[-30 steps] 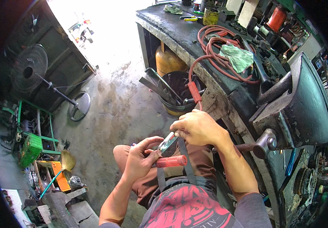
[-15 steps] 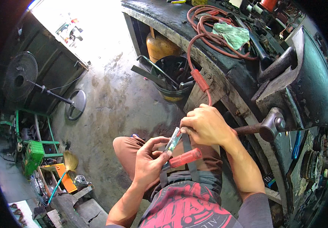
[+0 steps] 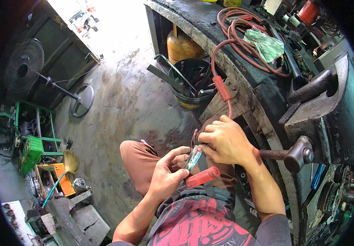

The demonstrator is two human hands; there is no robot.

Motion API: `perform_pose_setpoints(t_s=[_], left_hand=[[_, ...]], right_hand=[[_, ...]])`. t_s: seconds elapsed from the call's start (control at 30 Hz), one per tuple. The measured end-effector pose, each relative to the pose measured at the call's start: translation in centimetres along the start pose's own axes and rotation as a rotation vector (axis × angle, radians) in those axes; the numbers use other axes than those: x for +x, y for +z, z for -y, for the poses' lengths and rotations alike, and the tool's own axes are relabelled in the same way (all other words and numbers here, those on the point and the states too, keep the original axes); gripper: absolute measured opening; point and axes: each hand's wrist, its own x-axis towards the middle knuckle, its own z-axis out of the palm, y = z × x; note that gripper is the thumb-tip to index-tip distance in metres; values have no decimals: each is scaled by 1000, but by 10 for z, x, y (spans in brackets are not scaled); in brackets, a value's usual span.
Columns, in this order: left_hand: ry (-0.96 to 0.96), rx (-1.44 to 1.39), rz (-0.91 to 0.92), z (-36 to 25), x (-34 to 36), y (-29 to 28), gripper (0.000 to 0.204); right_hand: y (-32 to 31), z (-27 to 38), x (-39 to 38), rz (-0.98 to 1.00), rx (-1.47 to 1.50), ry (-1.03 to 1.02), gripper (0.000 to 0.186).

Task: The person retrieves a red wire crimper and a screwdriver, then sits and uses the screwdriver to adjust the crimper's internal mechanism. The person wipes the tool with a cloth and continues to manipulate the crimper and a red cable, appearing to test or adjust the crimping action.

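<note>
My left hand [image 3: 165, 174] is closed round a small, clear, shiny packet [image 3: 192, 160] with yellow and green inside; what exactly it contains is too small to make out. A red, translucent, cylinder-shaped handle [image 3: 203, 177] sticks out to the right from below the same hand, its other end hidden. My right hand [image 3: 225, 140] pinches the packet's upper end between thumb and fingers. A red cable [image 3: 230, 110] with a thick red sleeve [image 3: 222, 88] comes down from the bench and disappears behind my right hand. A thin brownish end [image 3: 194, 137] pokes up beside the packet.
At the right stands a workbench [image 3: 250, 84] bearing a coil of red cable, a pale green rag [image 3: 265, 44] and a large vise [image 3: 320, 119]. A bucket of metal tools [image 3: 191, 96] and a yellow gas cylinder [image 3: 184, 46] stand ahead. A pedestal fan [image 3: 25, 70] is at left.
The view has shifted a little. The packet is tilted more, and my right fingers have moved lower along its upper end. A brownish end now shows above it.
</note>
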Motion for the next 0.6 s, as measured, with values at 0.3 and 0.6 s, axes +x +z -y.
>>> perform_pose_setpoints(t_s=[0.3,0.6], left_hand=[[-7,162,-104,3,28,14,27],[-18,384,59,-5,44,9,20]], right_hand=[[-6,2,3,41,-52,-13,19],[-2,4,12,112,-92,-48,18]])
